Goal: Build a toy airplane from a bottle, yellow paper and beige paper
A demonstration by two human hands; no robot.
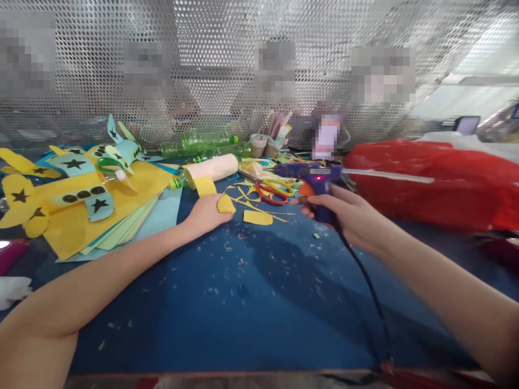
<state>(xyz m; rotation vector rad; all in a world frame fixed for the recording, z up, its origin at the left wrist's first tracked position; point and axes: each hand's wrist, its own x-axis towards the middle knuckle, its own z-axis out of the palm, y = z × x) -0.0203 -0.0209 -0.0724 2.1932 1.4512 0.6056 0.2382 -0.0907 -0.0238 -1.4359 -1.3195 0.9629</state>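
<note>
Working above the blue desk [227,324], nearer its far edge, the right hand [344,213] and left hand [206,215] should leave good space: right fingers wrap around a glue gun [321,186], perhaps hot; left fingers pinch a small yellow paper [226,204], best by its border.

My left hand [207,214] pinches a small yellow piece [226,204] near the paper-wrapped bottle [217,167]. My right hand [349,213] grips a blue glue gun [323,183], its red light [318,178] lit, a pale stick [389,175] jutting from its back. Between my hands, scissors [261,195] lie among yellow scraps [258,218] on the blue tabletop [239,313]; paper planes [79,196] sit left, a red bag [433,183] right.
</note>
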